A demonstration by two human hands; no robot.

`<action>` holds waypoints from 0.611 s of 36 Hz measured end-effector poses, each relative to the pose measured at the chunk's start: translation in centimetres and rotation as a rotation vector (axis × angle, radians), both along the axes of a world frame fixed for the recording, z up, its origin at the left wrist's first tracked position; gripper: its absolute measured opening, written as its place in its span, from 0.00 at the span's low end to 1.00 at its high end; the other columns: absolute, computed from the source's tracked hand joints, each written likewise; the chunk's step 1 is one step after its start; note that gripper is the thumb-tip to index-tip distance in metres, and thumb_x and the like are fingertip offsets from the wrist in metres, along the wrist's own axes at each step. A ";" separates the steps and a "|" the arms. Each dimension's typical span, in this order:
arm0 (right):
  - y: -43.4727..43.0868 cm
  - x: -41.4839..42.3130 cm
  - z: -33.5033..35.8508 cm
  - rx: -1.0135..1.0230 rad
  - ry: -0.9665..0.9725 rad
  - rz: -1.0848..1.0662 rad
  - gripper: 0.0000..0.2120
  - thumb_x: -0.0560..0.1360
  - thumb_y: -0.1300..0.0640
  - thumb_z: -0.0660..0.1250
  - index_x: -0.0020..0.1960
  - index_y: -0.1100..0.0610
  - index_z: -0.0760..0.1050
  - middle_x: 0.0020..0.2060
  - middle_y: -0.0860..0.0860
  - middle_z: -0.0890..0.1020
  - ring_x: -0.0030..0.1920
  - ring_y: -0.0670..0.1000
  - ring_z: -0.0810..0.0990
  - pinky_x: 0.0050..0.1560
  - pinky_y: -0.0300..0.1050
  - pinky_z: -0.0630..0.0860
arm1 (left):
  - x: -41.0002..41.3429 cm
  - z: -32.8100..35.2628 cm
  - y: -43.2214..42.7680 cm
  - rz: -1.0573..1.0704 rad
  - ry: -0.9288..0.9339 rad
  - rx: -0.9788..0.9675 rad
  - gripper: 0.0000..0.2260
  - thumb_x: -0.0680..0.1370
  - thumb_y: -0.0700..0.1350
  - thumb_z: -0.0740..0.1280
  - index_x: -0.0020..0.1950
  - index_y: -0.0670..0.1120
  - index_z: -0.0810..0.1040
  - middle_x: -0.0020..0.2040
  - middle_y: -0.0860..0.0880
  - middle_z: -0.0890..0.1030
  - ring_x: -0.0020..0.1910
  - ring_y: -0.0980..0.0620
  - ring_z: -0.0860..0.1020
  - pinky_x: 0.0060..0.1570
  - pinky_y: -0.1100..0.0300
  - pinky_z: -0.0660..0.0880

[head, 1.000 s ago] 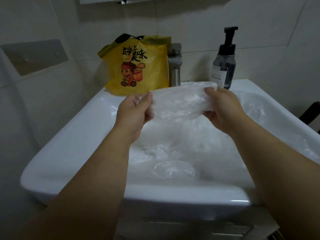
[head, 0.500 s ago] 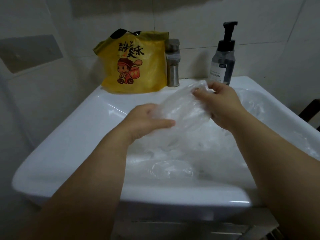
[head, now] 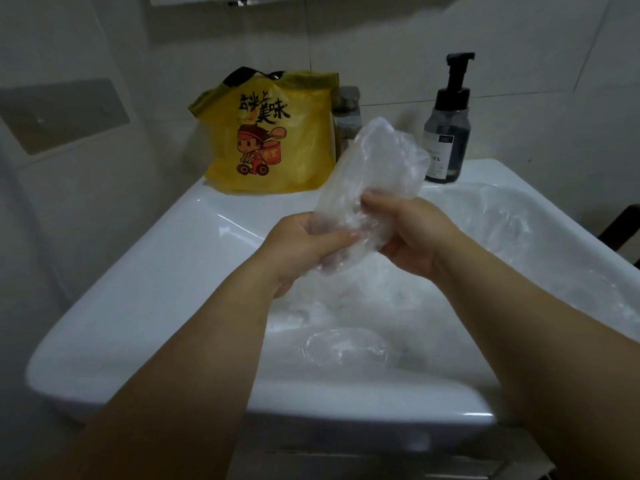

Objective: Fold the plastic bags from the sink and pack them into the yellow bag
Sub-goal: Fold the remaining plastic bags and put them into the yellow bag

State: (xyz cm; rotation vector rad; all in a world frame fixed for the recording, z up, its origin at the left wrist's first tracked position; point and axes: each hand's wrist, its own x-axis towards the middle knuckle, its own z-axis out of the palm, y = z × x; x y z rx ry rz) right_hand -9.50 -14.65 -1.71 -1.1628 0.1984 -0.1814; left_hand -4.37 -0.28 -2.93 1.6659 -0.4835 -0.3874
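A clear plastic bag (head: 375, 164), folded into a narrow strip, stands upright above the white sink (head: 149, 306). My left hand (head: 304, 244) grips its lower end, thumb across the front. My right hand (head: 412, 233) pinches the same end from the right. The strip's top reaches in front of the tap. More clear plastic bags (head: 346, 348) lie crumpled in the basin below my hands. The yellow bag (head: 273, 133), printed with a cartoon figure and black characters, stands on the sink's back ledge, left of the tap, its top open.
A metal tap (head: 346, 112) rises at the back behind the held bag. A dark pump bottle (head: 448, 126) stands on the right back ledge. Tiled walls close in behind and on the left. A dark object (head: 623, 230) shows at the right edge.
The bag was stretched flat between both hands a second ago. My hands have come together at its lower end, and it now stands upright as a narrow folded strip.
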 end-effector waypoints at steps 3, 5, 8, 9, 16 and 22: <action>-0.6 -0.1 0.4 0.013 -0.031 0.001 0.07 0.78 0.60 0.63 0.54 0.60 0.76 0.53 0.60 0.81 0.54 0.58 0.81 0.55 0.50 0.78 | 0.0 0.3 0.2 -0.060 0.117 -0.032 0.07 0.73 0.43 0.73 0.50 0.44 0.82 0.38 0.50 0.84 0.35 0.56 0.81 0.31 0.66 0.75; -1.0 -0.3 0.7 0.068 -0.080 -0.010 0.10 0.78 0.56 0.63 0.56 0.59 0.76 0.52 0.57 0.82 0.55 0.56 0.81 0.59 0.52 0.77 | -0.1 0.3 0.2 -0.091 0.139 0.016 0.05 0.73 0.43 0.72 0.47 0.45 0.81 0.36 0.51 0.83 0.34 0.58 0.81 0.31 0.67 0.74; -1.1 -0.6 0.7 0.060 -0.109 0.095 0.22 0.74 0.44 0.63 0.62 0.56 0.74 0.53 0.54 0.84 0.56 0.55 0.82 0.61 0.52 0.75 | -0.1 0.3 -0.1 -0.061 0.112 -0.010 0.02 0.74 0.43 0.72 0.45 0.46 0.81 0.33 0.54 0.82 0.32 0.60 0.79 0.30 0.68 0.74; -0.8 -0.6 0.4 -0.003 -0.076 0.171 0.27 0.72 0.41 0.62 0.64 0.57 0.73 0.53 0.54 0.84 0.56 0.55 0.81 0.61 0.52 0.74 | -0.2 0.4 -0.1 -0.045 0.110 -0.056 0.01 0.75 0.42 0.71 0.45 0.46 0.80 0.33 0.54 0.81 0.32 0.60 0.79 0.30 0.68 0.74; 1.3 0.2 -1.2 -0.209 0.039 0.242 0.23 0.75 0.48 0.64 0.58 0.67 0.75 0.48 0.65 0.80 0.46 0.60 0.80 0.52 0.48 0.76 | -0.7 0.3 -0.2 -0.177 0.108 -0.012 0.05 0.78 0.35 0.65 0.45 0.42 0.78 0.34 0.49 0.81 0.34 0.57 0.79 0.32 0.67 0.75; -0.9 -0.3 0.4 -0.038 0.016 0.160 0.18 0.81 0.50 0.58 0.61 0.62 0.74 0.48 0.57 0.82 0.49 0.55 0.81 0.53 0.49 0.77 | -0.7 0.2 0.2 -0.189 0.066 0.127 0.01 0.75 0.38 0.70 0.46 0.42 0.80 0.37 0.44 0.80 0.28 0.59 0.77 0.29 0.68 0.73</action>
